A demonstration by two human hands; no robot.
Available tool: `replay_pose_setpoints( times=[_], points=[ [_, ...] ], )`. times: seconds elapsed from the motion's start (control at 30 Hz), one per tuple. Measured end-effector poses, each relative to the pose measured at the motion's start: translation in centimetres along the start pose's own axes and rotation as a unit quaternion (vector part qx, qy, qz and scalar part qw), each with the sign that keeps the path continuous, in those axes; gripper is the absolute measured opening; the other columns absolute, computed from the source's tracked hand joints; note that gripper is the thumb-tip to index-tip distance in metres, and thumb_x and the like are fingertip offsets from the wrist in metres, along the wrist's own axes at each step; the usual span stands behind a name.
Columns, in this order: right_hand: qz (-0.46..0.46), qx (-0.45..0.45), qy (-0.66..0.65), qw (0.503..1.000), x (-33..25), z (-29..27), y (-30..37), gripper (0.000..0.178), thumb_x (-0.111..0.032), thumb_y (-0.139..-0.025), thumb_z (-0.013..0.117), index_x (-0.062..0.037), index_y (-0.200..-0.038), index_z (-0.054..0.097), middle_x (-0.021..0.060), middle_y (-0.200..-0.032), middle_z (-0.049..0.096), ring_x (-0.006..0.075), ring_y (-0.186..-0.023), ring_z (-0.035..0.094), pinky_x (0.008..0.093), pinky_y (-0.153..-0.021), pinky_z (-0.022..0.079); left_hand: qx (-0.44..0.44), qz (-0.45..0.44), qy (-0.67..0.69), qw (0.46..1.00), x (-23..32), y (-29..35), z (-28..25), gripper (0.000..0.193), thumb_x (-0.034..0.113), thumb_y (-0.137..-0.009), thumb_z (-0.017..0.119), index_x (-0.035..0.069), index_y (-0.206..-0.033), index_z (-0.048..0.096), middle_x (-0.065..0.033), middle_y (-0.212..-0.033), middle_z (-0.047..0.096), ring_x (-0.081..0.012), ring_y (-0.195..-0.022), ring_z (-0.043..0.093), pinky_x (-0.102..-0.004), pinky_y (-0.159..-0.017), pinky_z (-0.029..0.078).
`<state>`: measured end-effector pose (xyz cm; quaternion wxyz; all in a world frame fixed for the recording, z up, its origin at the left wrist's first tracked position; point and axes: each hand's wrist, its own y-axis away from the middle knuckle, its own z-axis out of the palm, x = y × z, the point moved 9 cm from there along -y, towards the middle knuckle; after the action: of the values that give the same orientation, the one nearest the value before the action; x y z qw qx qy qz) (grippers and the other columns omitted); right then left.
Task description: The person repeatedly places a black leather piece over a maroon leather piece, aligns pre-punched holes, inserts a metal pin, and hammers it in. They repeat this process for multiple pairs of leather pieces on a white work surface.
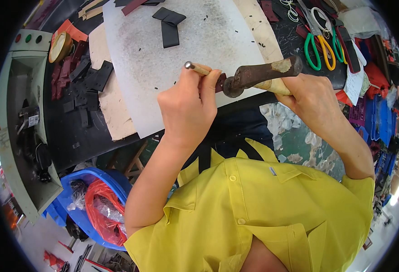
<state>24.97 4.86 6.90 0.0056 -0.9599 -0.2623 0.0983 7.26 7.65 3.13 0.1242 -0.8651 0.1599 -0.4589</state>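
My left hand (187, 106) is closed around a slim punch (200, 69) with a shiny round metal end, held over the front part of a white board (138, 59). A small dark red strip (221, 82) with holes shows just right of these fingers, partly hidden by the hand and the hammer. My right hand (313, 93) grips the pale handle of a hammer (258, 76). Its dark, worn head hangs beside the left hand, apart from the punch's end. Two black strips (170, 34) lie crossed farther back on the board.
Black and dark red pieces (84, 86) are piled at the left, near a round bowl (60, 47). Green- and yellow-handled scissors (319, 50) lie at the far right. Below the table's left side stands a blue tub (68, 197) with plastic bags. Small black bits dot the board.
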Motion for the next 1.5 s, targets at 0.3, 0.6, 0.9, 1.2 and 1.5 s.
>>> replay_pose_setpoints(
  times=[0.3, 0.6, 0.9, 1.2, 1.5],
  points=[
    [0.09, 0.125, -0.061, 0.986, 2.1, -6.9, -1.6, 0.026, -0.023, -0.086, 0.075, -0.0059, -0.089, 0.056, 0.0154, -0.064, 0.056, 0.0318, -0.054, 0.058, 0.0382, -0.05, 0.045, 0.004, 0.128, -0.129, 0.983, 3.4, -0.4, 0.4, 0.016, 0.007, -0.088, 0.071, 0.003, -0.083, 0.056, -0.0081, -0.062, 0.063, -0.0251, -0.049, 0.061, -0.0323, -0.044, 0.045],
    [0.01, 0.105, 0.074, 0.992, 0.8, -8.7, -2.8, 0.023, -0.016, -0.083, 0.072, -0.0071, -0.092, 0.052, 0.0155, -0.065, 0.06, 0.0364, -0.062, 0.062, 0.0438, -0.055, 0.049, -0.026, 0.136, -0.13, 0.982, 3.5, -0.7, 0.6, 0.018, 0.01, -0.09, 0.069, 0.003, -0.082, 0.055, -0.0094, -0.062, 0.063, -0.026, -0.049, 0.061, -0.0358, -0.044, 0.044],
    [-0.029, 0.033, 0.011, 0.999, -0.3, -1.2, -0.8, 0.023, -0.015, -0.084, 0.069, -0.0086, -0.09, 0.049, 0.0098, -0.063, 0.059, 0.0328, -0.058, 0.063, 0.0426, -0.05, 0.047, -0.014, 0.112, -0.107, 0.988, 2.8, -0.5, 0.3, 0.006, 0.004, -0.09, 0.066, 0.003, -0.091, 0.06, -0.009, -0.066, 0.065, -0.0259, -0.055, 0.064, -0.0346, -0.048, 0.045],
    [-0.023, -0.003, 0.026, 0.999, -0.5, -0.2, -0.8, 0.025, -0.016, -0.082, 0.07, -0.0087, -0.091, 0.048, 0.0078, -0.065, 0.057, 0.0287, -0.059, 0.063, 0.0396, -0.049, 0.048, 0.003, -0.015, 0.083, 0.996, -0.4, 0.1, -1.2, 0.009, 0.002, -0.097, 0.06, -0.003, -0.091, 0.056, -0.0109, -0.086, 0.071, -0.0214, -0.072, 0.074, -0.0295, -0.059, 0.057],
    [-0.021, -0.009, 0.015, 1.0, -0.2, 0.0, -0.8, 0.026, -0.015, -0.081, 0.071, -0.0088, -0.092, 0.049, 0.0076, -0.065, 0.056, 0.0286, -0.058, 0.061, 0.0394, -0.048, 0.046, -0.01, -0.029, 0.1, 0.994, -1.9, 0.8, -3.3, 0.009, 0.001, -0.097, 0.059, -0.006, -0.092, 0.056, -0.0135, -0.088, 0.071, -0.0198, -0.079, 0.074, -0.0272, -0.068, 0.059]
  ],
)
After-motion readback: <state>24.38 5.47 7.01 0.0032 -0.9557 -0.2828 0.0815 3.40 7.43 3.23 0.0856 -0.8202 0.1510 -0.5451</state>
